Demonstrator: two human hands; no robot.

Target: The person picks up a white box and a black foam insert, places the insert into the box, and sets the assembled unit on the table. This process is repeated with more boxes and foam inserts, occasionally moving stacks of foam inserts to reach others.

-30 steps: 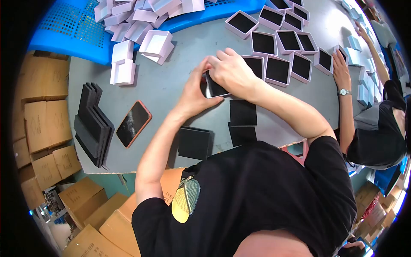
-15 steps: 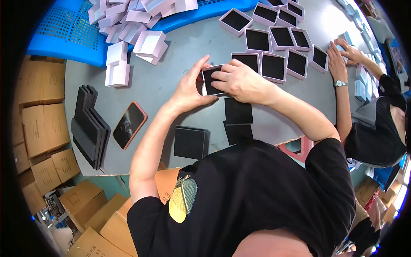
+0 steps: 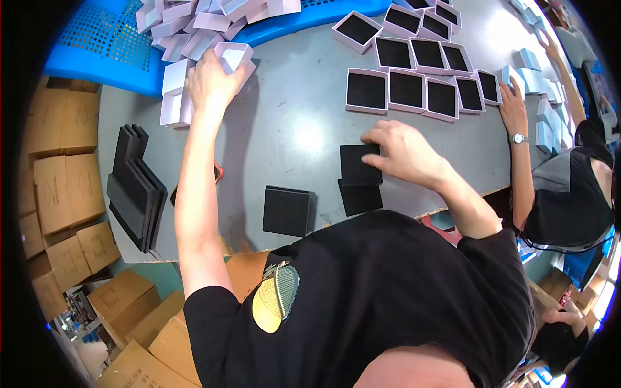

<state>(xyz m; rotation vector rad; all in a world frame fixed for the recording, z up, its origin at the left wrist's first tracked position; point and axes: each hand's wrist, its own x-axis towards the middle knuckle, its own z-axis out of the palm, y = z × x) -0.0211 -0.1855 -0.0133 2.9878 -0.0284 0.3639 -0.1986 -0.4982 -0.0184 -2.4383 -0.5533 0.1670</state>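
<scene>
My left hand [image 3: 215,84] is at the upper left, its fingers gripping an empty white box [image 3: 234,57] beside the pile of white boxes [image 3: 200,45]. My right hand [image 3: 402,147] hovers at the right edge of a black foam pad [image 3: 357,165], thumb and forefinger apart with nothing between them. A second pad [image 3: 361,198] lies partly under the first. To the left of these sits another stack of black pads [image 3: 286,211]. Several white boxes with black inserts [image 3: 367,90] stand in rows beyond my right hand.
Bent black foam pieces [image 3: 137,194] lie at the left, near a phone [image 3: 218,171] mostly hidden by my left forearm. A blue basket [image 3: 107,55] stands behind. At the right a co-worker's hand [image 3: 513,110] touches pale blue boxes [image 3: 532,81]. Cartons [image 3: 84,187] are stacked beyond the table's left edge.
Both hands have left the box they held at the middle, and a filled box now stands in the near row. My left hand has moved to the pile; my right has come down to the pads.
</scene>
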